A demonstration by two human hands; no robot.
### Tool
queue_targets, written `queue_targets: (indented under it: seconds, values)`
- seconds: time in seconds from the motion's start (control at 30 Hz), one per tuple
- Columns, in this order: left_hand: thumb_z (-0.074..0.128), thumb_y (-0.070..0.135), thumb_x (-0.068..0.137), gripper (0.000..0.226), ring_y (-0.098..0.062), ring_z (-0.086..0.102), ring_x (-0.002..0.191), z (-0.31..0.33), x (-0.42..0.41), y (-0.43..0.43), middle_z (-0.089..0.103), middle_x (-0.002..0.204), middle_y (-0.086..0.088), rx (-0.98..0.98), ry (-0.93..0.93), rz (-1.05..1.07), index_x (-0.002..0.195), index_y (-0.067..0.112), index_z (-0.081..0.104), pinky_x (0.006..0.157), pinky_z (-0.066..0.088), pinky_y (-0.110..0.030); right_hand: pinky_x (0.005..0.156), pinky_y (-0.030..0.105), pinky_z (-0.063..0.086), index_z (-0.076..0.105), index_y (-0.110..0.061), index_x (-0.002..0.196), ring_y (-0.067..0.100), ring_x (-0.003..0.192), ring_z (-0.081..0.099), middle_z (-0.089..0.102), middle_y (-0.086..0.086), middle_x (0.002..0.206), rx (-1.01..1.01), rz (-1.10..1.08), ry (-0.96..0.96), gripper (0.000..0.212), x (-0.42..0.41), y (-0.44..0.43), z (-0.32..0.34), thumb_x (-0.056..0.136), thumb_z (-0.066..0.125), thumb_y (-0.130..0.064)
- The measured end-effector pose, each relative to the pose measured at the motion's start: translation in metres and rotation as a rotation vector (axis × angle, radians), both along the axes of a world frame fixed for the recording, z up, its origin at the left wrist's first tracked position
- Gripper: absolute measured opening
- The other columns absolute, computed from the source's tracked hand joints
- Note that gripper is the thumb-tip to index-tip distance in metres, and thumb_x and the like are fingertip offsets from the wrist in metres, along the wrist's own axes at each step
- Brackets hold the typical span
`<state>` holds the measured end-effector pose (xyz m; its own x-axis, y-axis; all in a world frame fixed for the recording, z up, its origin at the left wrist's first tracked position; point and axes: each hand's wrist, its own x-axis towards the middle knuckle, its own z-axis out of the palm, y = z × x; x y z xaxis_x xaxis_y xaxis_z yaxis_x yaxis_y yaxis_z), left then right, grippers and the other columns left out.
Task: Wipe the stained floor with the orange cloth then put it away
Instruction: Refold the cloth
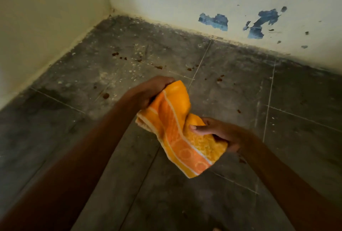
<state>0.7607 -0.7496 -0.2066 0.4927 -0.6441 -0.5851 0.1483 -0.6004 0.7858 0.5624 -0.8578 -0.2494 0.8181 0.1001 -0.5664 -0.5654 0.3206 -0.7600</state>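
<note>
Both hands hold the orange cloth [177, 130] in the air above the dark tiled floor [185, 203], well clear of it. The left hand [149, 90] is closed around the cloth's upper bunched end, and the right hand [218, 132] grips the lower part, thumb pressed across the yellow terry face with the fingers curled behind. The cloth hangs loosely folded between them, its striped edge drooping toward the tiles. Reddish-brown stains [115, 54] dot the floor nearer the corner, with more spots [219, 79] to the right, so wiping looks not yet begun. The main risk is that a loosely bunched cloth smears the spots across the grey tile rather than lifting them; dragging a trailing corner through one stain could carry it to another. The pale gritty residue [129, 67] among the spots may also scatter if swept too briskly. Where the cloth belongs afterwards is not in view.
</note>
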Motion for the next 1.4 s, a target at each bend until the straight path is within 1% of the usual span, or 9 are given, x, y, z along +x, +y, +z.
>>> queue_targets:
  seconds: [0.27,0.4,0.6,0.7,0.83,1.0,1.13,1.23,1.4]
  values:
    - [0.033,0.051,0.100,0.048,-0.024,0.060,0.096,-0.065,-0.009,0.042,0.064,0.116,-0.015,-0.136,-0.006,0.625,0.105,0.012,0.061,0.077,0.047,-0.034,0.091,0.047,0.057,0.059,-0.008,0.134,0.035,0.115,0.066,0.066,0.020,0.130,0.172,-0.337,-0.040,0.059,0.002,0.009,-0.008,0.082,0.076,-0.029]
    - [0.032,0.077,0.086,0.075,-0.027,0.069,0.098,-0.087,-0.069,0.064,0.071,0.113,-0.013,-0.173,0.455,0.542,0.112,0.020,0.071,0.084,0.053,-0.040,0.089,0.046,0.059,0.056,-0.009,0.136,0.033,0.116,0.066,0.067,0.016,0.129,0.227,-0.454,-0.102,0.047,-0.007,0.008,0.001,0.091,0.057,-0.019]
    - [0.036,0.070,0.090,0.074,-0.036,0.061,0.117,-0.076,-0.096,0.043,0.063,0.129,-0.017,-0.517,0.932,0.506,0.132,0.013,0.058,0.098,0.044,-0.051,0.069,0.042,0.063,0.073,-0.014,0.116,0.026,0.097,0.074,0.075,0.011,0.114,0.219,-0.525,-0.063,0.067,-0.031,-0.005,0.014,0.055,0.092,-0.035]
    - [0.060,0.042,0.089,0.051,-0.028,0.065,0.113,-0.074,-0.089,0.034,0.067,0.123,-0.015,-0.422,0.668,0.394,0.128,0.009,0.060,0.101,0.047,-0.048,0.073,0.035,0.062,0.069,-0.015,0.114,0.021,0.096,0.074,0.076,0.008,0.109,0.084,-0.553,-0.034,0.036,-0.041,-0.011,0.013,0.083,0.064,-0.030]
    - [0.076,0.014,0.080,0.012,-0.013,0.073,0.075,-0.074,-0.088,0.018,0.077,0.083,-0.002,-0.257,0.119,0.305,0.091,0.014,0.071,0.078,0.056,-0.038,0.071,0.035,0.060,0.071,-0.009,0.094,0.022,0.080,0.070,0.076,0.012,0.092,-0.147,-0.743,0.036,0.018,-0.048,-0.017,-0.006,0.080,0.072,-0.019]
    - [0.085,0.024,0.062,0.058,-0.008,0.065,0.081,-0.067,-0.100,-0.006,0.067,0.100,-0.004,-0.378,-0.181,0.314,0.110,0.022,0.052,0.070,0.053,-0.027,0.053,0.028,0.056,0.044,-0.021,0.133,0.007,0.065,0.068,0.069,0.007,0.085,-0.601,-0.867,-0.009,0.080,-0.061,-0.036,-0.009,0.068,0.089,-0.009]
    - [0.090,0.034,0.051,0.099,-0.017,0.070,0.080,-0.059,-0.099,-0.023,0.070,0.093,-0.004,-0.371,-0.506,0.079,0.135,0.033,0.038,0.071,0.056,-0.031,0.090,0.032,0.058,0.064,-0.021,0.130,0.018,0.093,0.072,0.075,0.008,0.107,-1.060,-0.456,-0.113,0.075,-0.077,-0.075,-0.001,0.061,0.093,-0.020]
    - [0.088,0.017,0.059,0.063,-0.018,0.066,0.080,-0.041,-0.110,-0.038,0.068,0.091,0.004,-0.364,-0.819,-0.063,0.115,0.025,0.063,0.072,0.052,-0.029,0.076,0.004,0.044,0.077,-0.018,0.108,0.016,0.088,0.069,0.076,0.006,0.102,-1.378,-0.516,-0.194,0.040,-0.085,-0.084,0.013,0.070,0.085,-0.008]
    - [0.073,0.040,0.075,0.020,-0.022,0.050,0.094,-0.026,-0.136,-0.042,0.054,0.103,-0.002,-0.242,-1.455,-0.052,0.093,0.031,0.070,0.081,0.039,-0.038,0.083,0.032,0.049,0.074,-0.011,0.108,0.026,0.104,0.059,0.058,0.015,0.117,-1.734,-0.692,-0.316,0.029,-0.115,-0.079,0.010,0.079,0.075,-0.005]
